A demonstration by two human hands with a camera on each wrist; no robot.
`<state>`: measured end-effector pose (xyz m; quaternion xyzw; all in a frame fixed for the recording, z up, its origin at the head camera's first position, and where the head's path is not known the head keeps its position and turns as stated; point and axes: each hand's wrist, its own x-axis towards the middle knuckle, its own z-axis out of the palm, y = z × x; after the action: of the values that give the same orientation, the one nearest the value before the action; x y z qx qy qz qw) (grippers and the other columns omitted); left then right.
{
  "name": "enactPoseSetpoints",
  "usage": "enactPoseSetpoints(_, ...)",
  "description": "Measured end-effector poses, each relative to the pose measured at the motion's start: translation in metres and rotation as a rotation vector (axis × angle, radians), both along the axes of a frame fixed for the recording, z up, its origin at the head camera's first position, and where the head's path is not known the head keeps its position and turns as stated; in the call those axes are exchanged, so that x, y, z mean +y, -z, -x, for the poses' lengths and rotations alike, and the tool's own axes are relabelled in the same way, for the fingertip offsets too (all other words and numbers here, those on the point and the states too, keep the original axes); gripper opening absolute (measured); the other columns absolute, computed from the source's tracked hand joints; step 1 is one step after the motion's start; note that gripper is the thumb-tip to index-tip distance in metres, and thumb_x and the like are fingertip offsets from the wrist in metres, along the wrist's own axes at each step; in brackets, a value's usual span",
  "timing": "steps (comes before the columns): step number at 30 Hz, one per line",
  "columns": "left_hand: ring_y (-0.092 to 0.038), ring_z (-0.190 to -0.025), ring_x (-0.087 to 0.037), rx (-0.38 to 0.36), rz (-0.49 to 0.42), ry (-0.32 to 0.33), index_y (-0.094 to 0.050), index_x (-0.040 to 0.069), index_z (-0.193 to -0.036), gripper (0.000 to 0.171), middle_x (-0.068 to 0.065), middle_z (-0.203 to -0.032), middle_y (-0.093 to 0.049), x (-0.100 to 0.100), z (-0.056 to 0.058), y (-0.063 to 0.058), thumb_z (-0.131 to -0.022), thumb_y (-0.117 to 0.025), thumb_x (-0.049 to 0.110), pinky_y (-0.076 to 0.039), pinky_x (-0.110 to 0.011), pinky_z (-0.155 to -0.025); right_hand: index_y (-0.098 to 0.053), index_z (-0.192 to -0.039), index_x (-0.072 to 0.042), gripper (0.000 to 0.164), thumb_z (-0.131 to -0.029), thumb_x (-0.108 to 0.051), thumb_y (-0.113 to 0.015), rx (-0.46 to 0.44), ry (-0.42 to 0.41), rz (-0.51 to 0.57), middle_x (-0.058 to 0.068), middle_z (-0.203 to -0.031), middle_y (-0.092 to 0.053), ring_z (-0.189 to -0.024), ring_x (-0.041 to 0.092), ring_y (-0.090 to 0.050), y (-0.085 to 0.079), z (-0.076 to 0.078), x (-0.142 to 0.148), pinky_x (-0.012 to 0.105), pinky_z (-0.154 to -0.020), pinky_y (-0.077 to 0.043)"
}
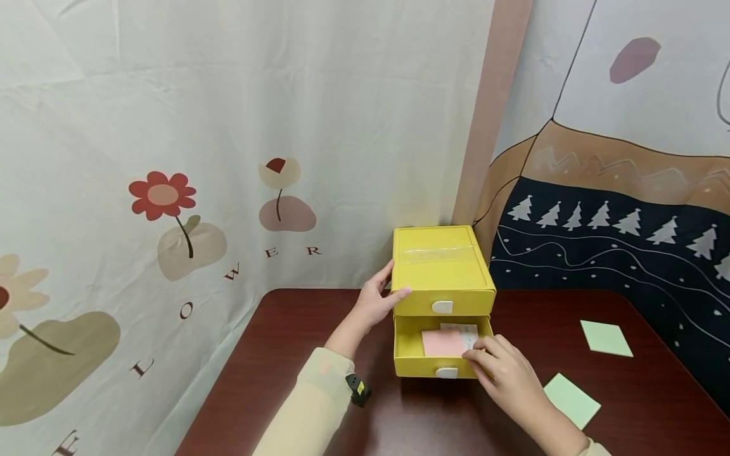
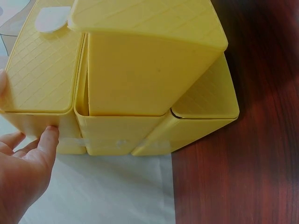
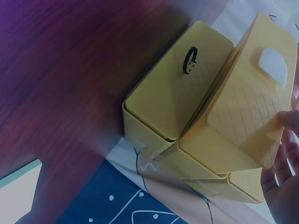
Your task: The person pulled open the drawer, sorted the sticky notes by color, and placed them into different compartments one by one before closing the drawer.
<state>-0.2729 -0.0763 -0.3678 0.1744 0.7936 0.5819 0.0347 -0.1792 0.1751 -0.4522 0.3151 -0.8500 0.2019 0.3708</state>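
Note:
A yellow drawer cabinet [image 1: 439,272] stands at the back of the table. Its middle drawer [image 1: 407,366] is pulled out and holds a pink note pad [image 1: 441,342] and a pale printed sheet or pad [image 1: 470,334]. My left hand [image 1: 377,301] rests against the cabinet's left side, fingers fairly straight, thumb at the top drawer's front edge. In the left wrist view its fingertips press the side wall. My right hand [image 1: 507,370] pinches the right end of the open drawer's front rim, close to the pale sheet. The right wrist view shows the thumb [image 3: 290,120] on that edge.
Two light green note pads, one nearer [image 1: 572,401] and one farther [image 1: 606,338], lie on the dark red table [image 1: 285,361] right of the cabinet. Below the open drawer is a closed bottom drawer with a black handle [image 3: 190,60]. Printed curtains [image 1: 342,126] hang behind.

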Motion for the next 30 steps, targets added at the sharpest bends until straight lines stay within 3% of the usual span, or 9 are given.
enactPoseSetpoints(5,-0.026,-0.127,-0.019,0.003,0.001,-0.002,-0.019,0.014,-0.141,0.075,-0.005,-0.141,-0.026,0.0,0.0,0.0,-0.081,-0.063,0.027,-0.03,-0.036,-0.098,-0.067,-0.081,-0.02,0.006,-0.079,-0.021,-0.061,0.012,-0.002,-0.006,-0.012,-0.083,-0.049,-0.073,0.005,-0.039,-0.001,0.001,0.0,0.016,-0.063,-0.033)
enactPoseSetpoints(9,-0.025,-0.128,-0.02,0.007,-0.002,0.0,-0.019,0.013,-0.141,0.075,-0.006,-0.141,-0.024,0.0,0.0,0.0,-0.081,-0.063,0.026,-0.029,-0.037,-0.099,-0.067,-0.082,-0.02,0.024,-0.089,-0.033,-0.048,0.013,0.013,-0.02,-0.012,-0.083,-0.049,-0.074,0.006,-0.039,0.0,0.003,0.0,0.019,-0.062,-0.034)
enactPoseSetpoints(11,-0.025,-0.127,-0.02,0.007,-0.003,0.001,-0.019,0.013,-0.141,0.075,-0.006,-0.142,-0.024,0.0,0.0,0.0,-0.081,-0.063,0.026,-0.029,-0.037,-0.099,-0.067,-0.082,-0.02,0.022,-0.089,-0.032,-0.049,0.0,0.026,-0.031,-0.011,-0.083,-0.049,-0.074,0.006,-0.039,0.0,0.004,0.0,0.021,-0.061,-0.035)
enactPoseSetpoints(14,-0.026,-0.127,-0.019,0.006,-0.004,0.001,-0.019,0.013,-0.141,0.075,-0.006,-0.141,-0.025,0.0,0.0,0.001,-0.081,-0.063,0.026,-0.029,-0.036,-0.098,-0.067,-0.084,-0.02,0.007,-0.08,-0.023,-0.062,-0.021,0.037,-0.04,-0.011,-0.084,-0.049,-0.075,0.007,-0.04,0.001,0.005,-0.001,0.023,-0.062,-0.037)
enactPoseSetpoints(18,-0.026,-0.127,-0.019,0.005,-0.005,0.004,-0.019,0.013,-0.141,0.075,-0.005,-0.141,-0.025,0.0,0.0,0.001,-0.081,-0.063,0.026,-0.029,-0.036,-0.099,-0.067,-0.084,-0.019,0.014,-0.071,-0.014,-0.068,-0.006,0.039,-0.045,-0.009,-0.084,-0.05,-0.074,0.009,-0.04,0.001,0.008,-0.001,0.026,-0.061,-0.037)
enactPoseSetpoints(30,-0.028,-0.126,-0.018,0.018,-0.006,0.011,-0.02,0.012,-0.14,0.074,-0.005,-0.14,-0.027,0.0,0.001,0.001,-0.081,-0.063,0.026,-0.03,-0.037,-0.098,-0.068,-0.085,-0.016,0.014,-0.072,-0.013,-0.067,0.025,0.065,-0.036,-0.005,-0.086,-0.052,-0.074,0.014,-0.043,0.002,0.018,-0.002,0.029,-0.059,-0.038)
